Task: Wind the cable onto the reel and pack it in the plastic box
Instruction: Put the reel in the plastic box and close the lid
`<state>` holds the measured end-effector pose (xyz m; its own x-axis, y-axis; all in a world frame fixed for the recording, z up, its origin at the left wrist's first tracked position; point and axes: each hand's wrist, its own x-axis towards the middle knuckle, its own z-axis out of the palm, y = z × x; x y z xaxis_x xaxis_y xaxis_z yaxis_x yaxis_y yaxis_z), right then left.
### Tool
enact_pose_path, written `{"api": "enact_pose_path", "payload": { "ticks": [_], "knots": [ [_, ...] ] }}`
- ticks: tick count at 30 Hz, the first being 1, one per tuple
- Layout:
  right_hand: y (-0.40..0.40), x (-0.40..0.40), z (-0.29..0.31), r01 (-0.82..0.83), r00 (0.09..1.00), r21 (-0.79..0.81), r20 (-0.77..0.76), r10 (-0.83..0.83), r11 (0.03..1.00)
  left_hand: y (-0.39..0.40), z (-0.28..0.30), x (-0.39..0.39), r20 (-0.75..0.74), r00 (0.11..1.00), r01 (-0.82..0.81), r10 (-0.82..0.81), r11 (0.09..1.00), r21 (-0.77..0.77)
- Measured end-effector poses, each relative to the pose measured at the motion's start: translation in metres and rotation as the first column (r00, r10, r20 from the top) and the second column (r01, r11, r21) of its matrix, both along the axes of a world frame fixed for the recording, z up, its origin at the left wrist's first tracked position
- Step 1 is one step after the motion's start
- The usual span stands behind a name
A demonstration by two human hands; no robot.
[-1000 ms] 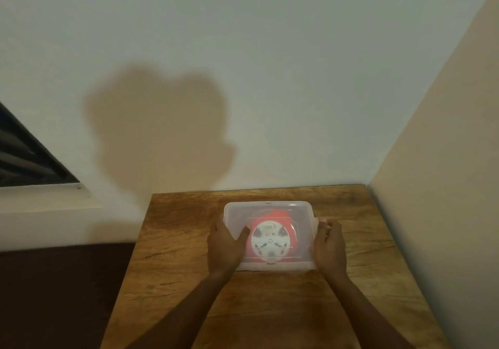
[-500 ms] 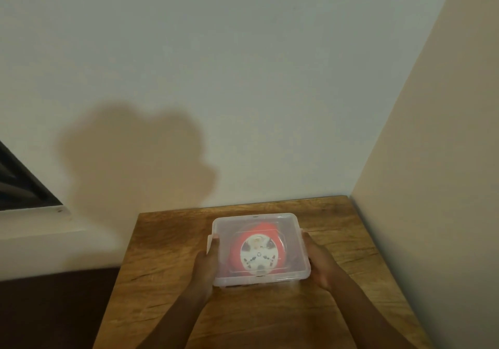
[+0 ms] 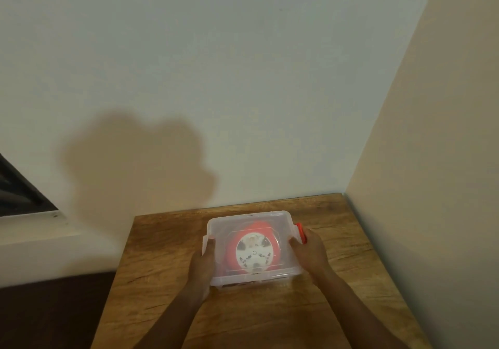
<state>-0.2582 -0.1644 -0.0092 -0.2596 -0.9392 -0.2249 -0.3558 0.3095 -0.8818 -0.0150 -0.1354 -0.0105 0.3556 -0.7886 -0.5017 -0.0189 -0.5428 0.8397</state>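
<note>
Head view. Fingers of left hand (image 3: 203,263) curled round left end of plastic box (image 3: 249,248), thumb tip up on lid edge. Fingers of right hand (image 3: 310,251) wrapped on right end, thumb on lid rim, just beside red latch (image 3: 300,234). Box clamped between both hands, lid (image 3: 248,220) on. Reel (image 3: 252,251) inside, flat, red body with white round face up, seen through clear lid. Cable itself not discernible through plastic. Box roughly mid-width on wooden table (image 3: 337,240), nearer far edge than near edge, right end well off right edge. Cannot tell whether base touching tabletop or lifted. Table tucked into wall corner; shadow of person on wall (image 3: 243,78) behind.
</note>
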Motion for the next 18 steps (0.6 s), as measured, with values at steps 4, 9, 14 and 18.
{"api": "enact_pose_path", "payload": {
  "ticks": [4,9,14,18],
  "knots": [
    [0.004,0.007,-0.008,0.020,0.993,-0.072,-0.115,-0.028,0.997,0.001,0.002,-0.001,0.030,0.999,0.017,-0.018,1.000,0.022],
    [0.006,0.012,-0.012,-0.024,0.954,-0.192,-0.298,-0.035,0.981,0.001,0.005,-0.003,0.020,1.000,0.016,-0.017,0.999,0.043],
    [0.010,0.014,-0.012,-0.029,0.955,-0.236,-0.294,-0.044,0.971,0.004,0.005,0.000,0.001,0.999,0.040,-0.040,0.999,0.035],
    [0.012,0.013,-0.013,-0.025,0.968,-0.259,-0.248,-0.042,0.966,0.006,0.005,0.008,-0.081,0.993,0.094,-0.091,0.995,0.039]
  ]
}}
